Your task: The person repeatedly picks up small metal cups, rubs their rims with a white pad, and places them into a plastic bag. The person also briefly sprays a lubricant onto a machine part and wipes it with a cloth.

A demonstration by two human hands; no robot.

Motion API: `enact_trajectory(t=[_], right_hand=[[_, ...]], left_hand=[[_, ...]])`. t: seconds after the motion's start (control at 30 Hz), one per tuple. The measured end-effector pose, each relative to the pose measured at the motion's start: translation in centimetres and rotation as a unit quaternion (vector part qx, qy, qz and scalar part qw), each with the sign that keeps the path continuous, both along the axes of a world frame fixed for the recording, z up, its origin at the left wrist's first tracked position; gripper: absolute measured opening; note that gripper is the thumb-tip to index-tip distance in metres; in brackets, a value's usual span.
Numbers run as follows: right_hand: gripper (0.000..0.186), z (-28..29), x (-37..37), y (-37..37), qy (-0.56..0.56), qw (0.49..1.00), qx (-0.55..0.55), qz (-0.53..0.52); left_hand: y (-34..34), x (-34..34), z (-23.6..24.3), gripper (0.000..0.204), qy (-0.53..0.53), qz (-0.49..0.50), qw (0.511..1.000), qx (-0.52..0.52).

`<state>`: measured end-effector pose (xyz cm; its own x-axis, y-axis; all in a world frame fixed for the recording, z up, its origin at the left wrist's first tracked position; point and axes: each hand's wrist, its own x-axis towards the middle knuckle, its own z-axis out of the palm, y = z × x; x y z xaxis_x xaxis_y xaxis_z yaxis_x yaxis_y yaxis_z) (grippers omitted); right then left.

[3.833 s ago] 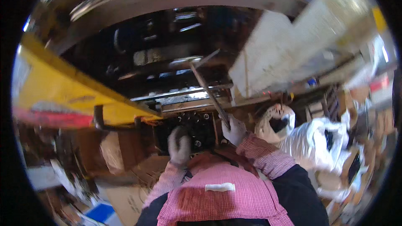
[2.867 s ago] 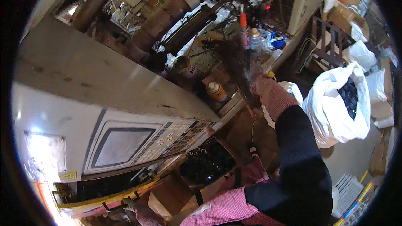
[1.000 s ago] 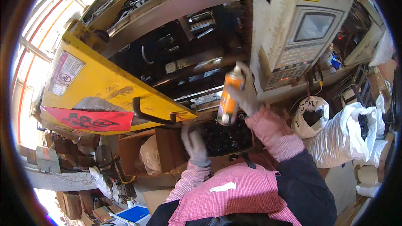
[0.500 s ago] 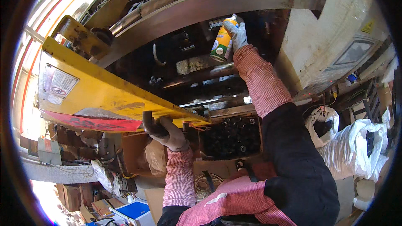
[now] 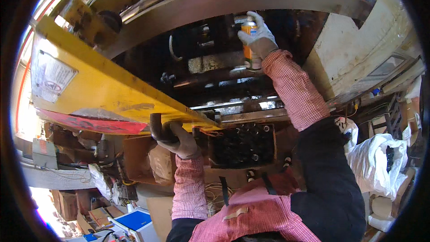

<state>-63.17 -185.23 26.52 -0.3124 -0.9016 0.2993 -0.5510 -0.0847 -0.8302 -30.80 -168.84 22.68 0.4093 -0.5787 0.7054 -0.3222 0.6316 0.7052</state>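
Observation:
My right hand (image 5: 261, 36), in a pale glove, is closed around an orange-yellow spray can (image 5: 249, 54). The can stands nearly upright in the picture, over the dark inside of a machine. Its top end is at my fingers. My gloved left hand (image 5: 182, 143) is wrapped around a dark bent metal handle (image 5: 156, 127) at the lower edge of a yellow machine guard (image 5: 107, 92). Dark rods and a speckled, pale block (image 5: 210, 64) lie inside the machine, below and left of the can.
A carton of small black parts (image 5: 242, 147) stands below the machine, beside an open cardboard box (image 5: 136, 154) with a plastic bag. White sacks (image 5: 376, 163) are at the right. A curved steel bar (image 5: 233, 2) crosses above; a cream machine housing (image 5: 358, 49) borders the right.
The spray can has turned from a slant to nearly upright, with my right hand still around it. My left hand keeps its grip on the handle. The whole view has shifted slightly.

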Motion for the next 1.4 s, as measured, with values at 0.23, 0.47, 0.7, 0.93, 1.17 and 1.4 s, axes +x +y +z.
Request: enact_trajectory(t=[0.23,0.47,0.7,0.93,1.17,1.4], right_hand=[[0.071,4.8,0.3,0.6,0.49,0.851,0.191,-0.015],[0.072,6.4,1.0,-2.5,0.507,0.81,0.294,-0.03],[0.069,6.1,1.8,-2.6,0.543,0.784,0.298,-0.048],[0.071,6.3,2.4,-2.7,0.491,0.809,0.315,-0.072],[0.063,5.9,2.0,-3.7,0.43,0.841,0.32,-0.069],[0.058,6.1,1.9,-4.6,0.426,0.843,0.316,-0.085]], left_hand=[[0.2,1.3,-0.2,0.055,0.019,-0.06,0.997,0.035],[0.6,1.7,0.1,0.056,0.009,-0.089,0.993,0.081],[0.8,1.8,0.2,0.059,0.012,-0.116,0.991,0.073],[0.6,1.5,0.2,0.06,-0.015,-0.095,0.994,0.045],[0.8,1.1,0.6,0.059,-0.006,-0.077,0.996,0.047],[1.5,0.5,0.5,0.057,-0.005,-0.084,0.993,0.076]])
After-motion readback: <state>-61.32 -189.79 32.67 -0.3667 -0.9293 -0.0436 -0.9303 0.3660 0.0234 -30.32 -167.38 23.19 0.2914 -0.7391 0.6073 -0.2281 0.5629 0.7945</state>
